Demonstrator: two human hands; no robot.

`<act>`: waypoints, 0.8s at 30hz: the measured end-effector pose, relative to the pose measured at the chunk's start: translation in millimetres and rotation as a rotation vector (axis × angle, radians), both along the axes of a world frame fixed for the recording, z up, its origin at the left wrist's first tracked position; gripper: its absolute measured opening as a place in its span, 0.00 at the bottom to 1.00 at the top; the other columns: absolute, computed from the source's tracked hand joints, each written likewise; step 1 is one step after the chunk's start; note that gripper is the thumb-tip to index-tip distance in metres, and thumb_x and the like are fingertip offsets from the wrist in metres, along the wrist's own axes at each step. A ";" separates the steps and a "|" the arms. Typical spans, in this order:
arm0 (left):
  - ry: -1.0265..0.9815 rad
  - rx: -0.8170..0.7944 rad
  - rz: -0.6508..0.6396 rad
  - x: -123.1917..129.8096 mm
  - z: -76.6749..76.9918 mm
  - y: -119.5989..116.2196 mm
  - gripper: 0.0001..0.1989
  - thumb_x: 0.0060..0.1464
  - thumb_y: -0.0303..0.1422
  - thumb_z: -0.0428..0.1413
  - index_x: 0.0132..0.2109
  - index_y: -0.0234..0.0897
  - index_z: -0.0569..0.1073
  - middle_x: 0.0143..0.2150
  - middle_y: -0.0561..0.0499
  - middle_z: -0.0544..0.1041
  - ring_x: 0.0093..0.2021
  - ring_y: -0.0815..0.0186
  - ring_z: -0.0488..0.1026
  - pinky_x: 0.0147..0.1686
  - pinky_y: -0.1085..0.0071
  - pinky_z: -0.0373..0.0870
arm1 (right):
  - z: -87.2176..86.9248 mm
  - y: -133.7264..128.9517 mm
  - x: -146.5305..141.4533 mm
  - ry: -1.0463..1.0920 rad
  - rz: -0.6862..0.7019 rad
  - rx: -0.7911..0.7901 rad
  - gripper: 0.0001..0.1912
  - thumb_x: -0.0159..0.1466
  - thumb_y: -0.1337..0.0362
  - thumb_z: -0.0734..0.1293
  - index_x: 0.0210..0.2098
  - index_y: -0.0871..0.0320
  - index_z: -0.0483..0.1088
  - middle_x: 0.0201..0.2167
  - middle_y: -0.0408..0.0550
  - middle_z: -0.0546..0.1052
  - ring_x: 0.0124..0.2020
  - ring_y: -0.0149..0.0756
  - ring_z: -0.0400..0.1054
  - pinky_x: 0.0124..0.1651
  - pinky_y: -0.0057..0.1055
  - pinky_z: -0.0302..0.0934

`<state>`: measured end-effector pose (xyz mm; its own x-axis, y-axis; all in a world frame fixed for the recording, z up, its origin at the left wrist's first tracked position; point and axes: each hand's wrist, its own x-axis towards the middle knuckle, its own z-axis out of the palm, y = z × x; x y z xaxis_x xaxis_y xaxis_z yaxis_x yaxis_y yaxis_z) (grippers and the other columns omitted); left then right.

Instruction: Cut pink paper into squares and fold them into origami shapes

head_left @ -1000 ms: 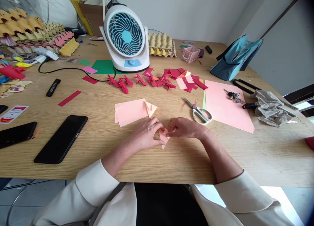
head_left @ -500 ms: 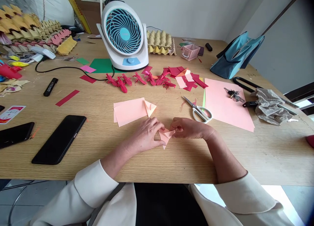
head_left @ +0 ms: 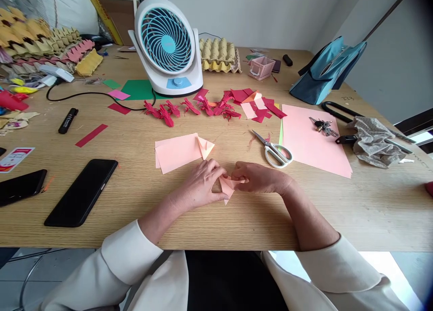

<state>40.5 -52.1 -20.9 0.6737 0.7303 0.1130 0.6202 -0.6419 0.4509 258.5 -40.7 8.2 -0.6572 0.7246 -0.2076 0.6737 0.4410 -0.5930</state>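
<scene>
A small folded pink paper lies on the wooden table between both hands. My left hand holds its left side, thumb at the lower edge and fingers at the top. Curled fingers of my right hand grip its right part and partly cover it. Just beyond my left hand are pink paper strips with a folded pink piece at their right end. White-handled scissors lie behind my right hand, blades pointing to the back left.
Red folded papers lie in front of a white fan. Pink sheets with keys are at right, near a blue bag. Two phones, one large, and a black marker lie at left.
My right hand has moved slightly left over the folded paper and covers more of its right part. My left hand stays at its left side. The camera view has shifted slightly.
</scene>
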 end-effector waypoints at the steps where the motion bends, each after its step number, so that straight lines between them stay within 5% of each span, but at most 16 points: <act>1: -0.010 -0.006 0.008 -0.2 0.3 -0.6 0.24 0.44 0.40 0.66 0.47 0.41 0.68 0.46 0.48 0.65 0.49 0.56 0.65 0.51 0.57 0.66 | 0.3 0.1 0.5 -0.025 0.014 -0.006 0.09 0.60 0.64 0.66 0.24 0.59 0.68 0.28 0.44 0.66 0.26 0.28 0.58 0.31 0.28 0.51; 5: -0.087 0.055 0.003 -1.6 -0.4 -4.6 0.23 0.46 0.38 0.66 0.48 0.40 0.69 0.47 0.47 0.65 0.49 0.57 0.66 0.51 0.59 0.66 | 2.8 -0.4 1.0 -0.102 0.016 -0.055 0.08 0.61 0.64 0.64 0.26 0.59 0.66 0.31 0.45 0.67 0.27 0.28 0.58 0.31 0.28 0.50; 10: -0.080 0.236 -0.213 -3.8 -3.4 -12.1 0.06 0.59 0.33 0.57 0.43 0.41 0.74 0.44 0.49 0.73 0.46 0.61 0.67 0.48 0.61 0.64 | 3.0 -2.3 2.7 -0.112 -0.027 -0.039 0.06 0.59 0.66 0.64 0.26 0.59 0.66 0.32 0.47 0.69 0.28 0.29 0.60 0.32 0.28 0.51; 16: -0.104 0.288 -0.391 -6.2 -0.5 -16.7 0.09 0.62 0.25 0.51 0.47 0.36 0.73 0.50 0.48 0.76 0.50 0.63 0.69 0.52 0.62 0.67 | 5.0 -4.5 5.7 -0.102 -0.057 -0.019 0.04 0.58 0.71 0.63 0.27 0.60 0.68 0.35 0.48 0.69 0.30 0.30 0.61 0.33 0.28 0.53; 24: 0.045 0.350 -0.336 6.9 -2.3 -28.5 0.15 0.62 0.24 0.49 0.54 0.31 0.70 0.53 0.43 0.74 0.54 0.62 0.69 0.57 0.65 0.69 | 8.9 -4.9 4.3 -0.090 -0.039 -0.046 0.06 0.60 0.68 0.65 0.30 0.59 0.73 0.34 0.47 0.69 0.30 0.29 0.63 0.33 0.27 0.54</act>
